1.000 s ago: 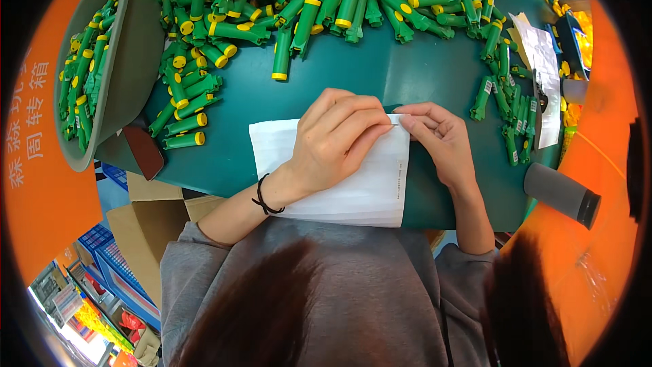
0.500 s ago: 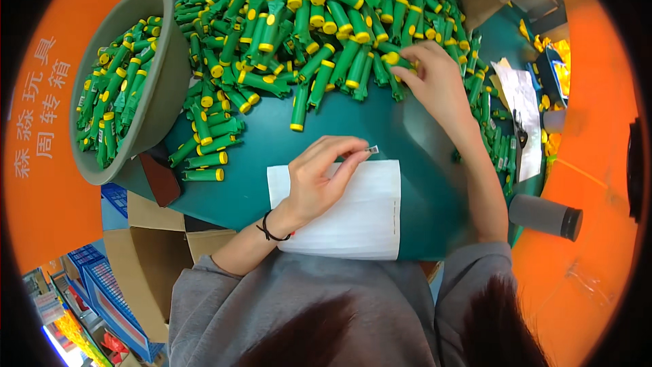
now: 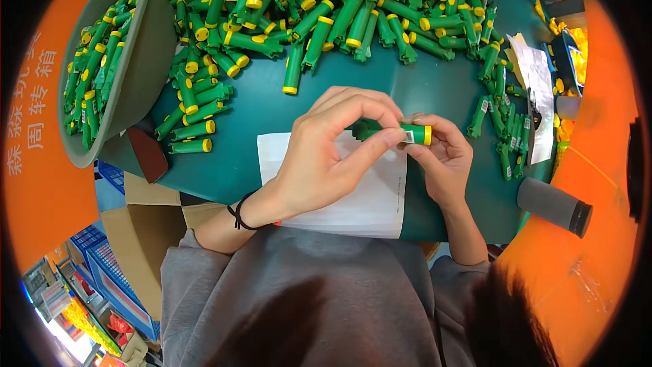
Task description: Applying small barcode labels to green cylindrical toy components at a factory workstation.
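Note:
My right hand (image 3: 448,158) grips a green tube with a yellow cap (image 3: 420,134) by its capped end, thumb below and fingers behind. My left hand (image 3: 333,153) is closed in a pinch over the tube's other end, partly covering it. Beside the left thumb tip a small white sticker (image 3: 409,137) lies against the tube's side; how much of it is stuck down I cannot tell. Beneath the hands lies a white sheet (image 3: 373,211) on the green tabletop (image 3: 238,177).
A large heap of green tubes (image 3: 319,37) covers the far side. At the left stands a grey-green basin (image 3: 146,71) of tubes, beside a dark red flat object (image 3: 147,155). Stickered tubes (image 3: 504,119) lie at the right, near a grey cylinder (image 3: 553,205). A cardboard box (image 3: 146,245) stands lower left.
My right hand has come back from the heap with a green tube. My left hand has brought the small white sticker to it, and the two hands have met above the sheet.

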A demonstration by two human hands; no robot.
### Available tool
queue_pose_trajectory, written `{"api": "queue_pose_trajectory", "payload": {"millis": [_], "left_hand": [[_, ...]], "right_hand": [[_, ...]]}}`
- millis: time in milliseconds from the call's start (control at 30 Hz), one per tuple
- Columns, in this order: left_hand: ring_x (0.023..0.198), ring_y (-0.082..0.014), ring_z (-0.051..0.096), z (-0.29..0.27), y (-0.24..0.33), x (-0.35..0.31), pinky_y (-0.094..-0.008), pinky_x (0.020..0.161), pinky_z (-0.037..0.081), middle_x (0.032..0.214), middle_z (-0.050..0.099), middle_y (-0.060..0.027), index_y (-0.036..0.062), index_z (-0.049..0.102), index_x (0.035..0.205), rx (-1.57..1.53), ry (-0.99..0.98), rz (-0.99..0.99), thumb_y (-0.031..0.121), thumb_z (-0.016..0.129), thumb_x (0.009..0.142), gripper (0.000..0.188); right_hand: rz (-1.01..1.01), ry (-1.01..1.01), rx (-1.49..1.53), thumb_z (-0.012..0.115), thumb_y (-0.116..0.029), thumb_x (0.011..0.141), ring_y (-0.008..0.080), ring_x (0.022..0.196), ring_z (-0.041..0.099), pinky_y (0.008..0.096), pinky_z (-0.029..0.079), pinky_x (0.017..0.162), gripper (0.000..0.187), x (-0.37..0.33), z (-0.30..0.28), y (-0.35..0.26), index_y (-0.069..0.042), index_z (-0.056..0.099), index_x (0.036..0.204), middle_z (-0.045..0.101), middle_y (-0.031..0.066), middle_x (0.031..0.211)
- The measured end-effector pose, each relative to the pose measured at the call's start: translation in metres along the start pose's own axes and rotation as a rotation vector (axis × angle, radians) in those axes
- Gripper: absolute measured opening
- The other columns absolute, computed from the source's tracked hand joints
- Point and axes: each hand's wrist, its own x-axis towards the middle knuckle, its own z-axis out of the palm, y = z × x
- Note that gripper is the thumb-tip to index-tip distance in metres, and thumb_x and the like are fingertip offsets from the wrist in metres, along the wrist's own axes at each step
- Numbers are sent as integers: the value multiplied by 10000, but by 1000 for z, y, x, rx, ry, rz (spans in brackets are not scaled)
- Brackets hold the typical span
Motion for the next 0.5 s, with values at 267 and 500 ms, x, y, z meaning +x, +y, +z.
{"api": "queue_pose_trajectory", "payload": {"millis": [267, 500], "left_hand": [[1012, -211, 634, 9, 7, 4, -329, 914, 482, 1063, 696, -95, 21, 674, 957, 4, -56, -15, 12, 719, 879, 92], [958, -185, 649, 12, 10, 6, -303, 859, 507, 1036, 690, -97, 4, 674, 956, 33, -56, 0, 8, 728, 876, 96]], "right_hand": [[-170, -69, -79, 687, 163, 826, 243, 1173, 619, 360, 543, 990, 443, -6, -1, -3, 75, 598, 1252, 607, 189, 1298], [-173, -33, -106, 688, 160, 835, 232, 1158, 626, 353, 541, 989, 429, -8, -1, -4, 78, 607, 1248, 631, 186, 1269]]}}
